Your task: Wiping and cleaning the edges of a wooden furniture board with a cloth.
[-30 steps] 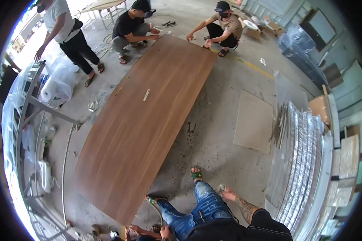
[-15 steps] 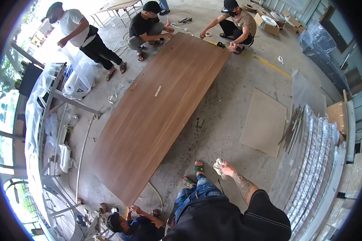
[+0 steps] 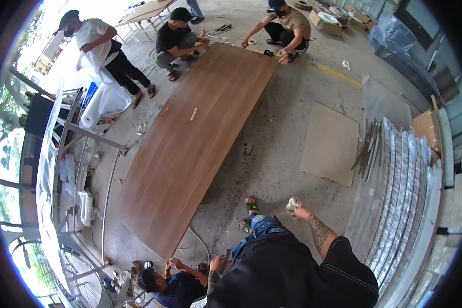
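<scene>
My right hand (image 3: pixel 302 211) is closed round a crumpled whitish rag (image 3: pixel 292 205), held out over the floor at my right. At the lower middle, my left hand (image 3: pixel 217 263) is closed on a small flat grey blade-like thing (image 3: pixel 228 253), whose kind I cannot make out. Ahead and to my left lies a long wood-grain panel (image 3: pixel 190 149), raised off the floor, with a short pale strip (image 3: pixel 193 114) on it. Both hands are apart from the panel. A co-worker (image 3: pixel 177 287) crouches at its near end, hands by the corner.
Two people (image 3: pixel 175 38) (image 3: pixel 285 28) crouch at the panel's far end; another (image 3: pixel 95 43) stands at the far left by a metal rack (image 3: pixel 95 136). A flat board (image 3: pixel 331 143) lies on the floor, and plastic-wrapped lengths (image 3: pixel 395 200) are stacked at the right. A hose (image 3: pixel 201 241) curves beside the panel.
My left hand has come into view at the lower middle with the grey thing. My right hand, still holding the rag, has moved slightly right. The view has shifted a little.
</scene>
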The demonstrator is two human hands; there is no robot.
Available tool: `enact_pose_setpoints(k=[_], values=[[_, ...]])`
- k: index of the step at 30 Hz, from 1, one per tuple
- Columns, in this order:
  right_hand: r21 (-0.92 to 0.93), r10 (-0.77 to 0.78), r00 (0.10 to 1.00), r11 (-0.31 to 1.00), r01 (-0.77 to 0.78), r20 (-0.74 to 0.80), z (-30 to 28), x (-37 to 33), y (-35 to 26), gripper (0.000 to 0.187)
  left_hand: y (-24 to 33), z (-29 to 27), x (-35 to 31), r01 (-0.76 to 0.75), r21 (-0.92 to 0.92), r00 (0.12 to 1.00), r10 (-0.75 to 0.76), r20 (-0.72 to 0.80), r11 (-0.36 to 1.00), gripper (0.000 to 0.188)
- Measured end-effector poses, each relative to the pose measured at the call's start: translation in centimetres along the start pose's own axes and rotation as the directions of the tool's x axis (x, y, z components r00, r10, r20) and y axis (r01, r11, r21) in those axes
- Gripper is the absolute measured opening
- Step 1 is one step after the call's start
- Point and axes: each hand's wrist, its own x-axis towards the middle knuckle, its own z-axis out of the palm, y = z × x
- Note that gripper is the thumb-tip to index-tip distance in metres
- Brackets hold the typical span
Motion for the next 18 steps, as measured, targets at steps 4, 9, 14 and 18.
enact_pose_setpoints(k=[4,9,14,18], values=[[0.261,-0.011,0.987,0.964,0.053,-0.16,-0.2,-3.4,8.1,0.042,3.5,3.1,-1.4,0.088,-0.365,0.967,-0.167,-0.192,0.927,0.033],[0.302,-0.076,0.995,0.949,0.093,-0.068,-1.6,-5.1,8.1,0.026,4.9,1.3,-3.3,-0.144,-0.449,0.923,-0.044,-0.382,0.882,0.026],[0.267,0.067,0.991,0.963,-0.033,-0.116,-4.2,3.2,21.0,0.027,12.0,6.9,-1.9,-0.081,-0.412,0.9,-0.111,-0.422,0.908,0.023],[-0.017,0.055,0.99,0.998,-0.058,-0.131,-14.0,7.5,13.9,0.04,13.0,10.8,1.5,0.095,-0.36,0.906,-0.23,-0.354,0.928,0.025]])
